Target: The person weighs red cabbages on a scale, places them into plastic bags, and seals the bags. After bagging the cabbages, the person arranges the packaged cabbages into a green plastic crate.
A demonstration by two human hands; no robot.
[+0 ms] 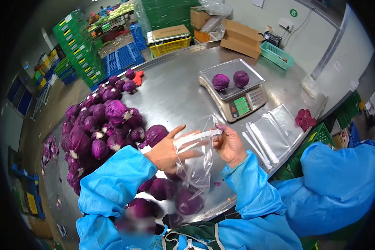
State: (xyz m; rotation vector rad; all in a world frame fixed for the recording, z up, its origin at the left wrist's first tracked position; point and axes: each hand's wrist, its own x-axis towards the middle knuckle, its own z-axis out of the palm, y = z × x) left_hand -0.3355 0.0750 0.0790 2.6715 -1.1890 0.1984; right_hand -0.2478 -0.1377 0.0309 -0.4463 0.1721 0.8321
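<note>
A clear plastic bag hangs between my hands, over the near edge of the metal table. My left hand has its fingers spread, partly inside or behind the film at the bag's mouth. With fingers pinched, my right hand holds the bag's other edge. Purple cabbages form a large heap to the left, and one cabbage lies just beyond my left hand. Another cabbage shows behind the lower part of the bag.
A scale beyond my hands bears two purple cabbages. Flat clear bags and a dark red glove-like item lie at right. A co-worker's blue sleeve is near the right edge. A cardboard box stands behind.
</note>
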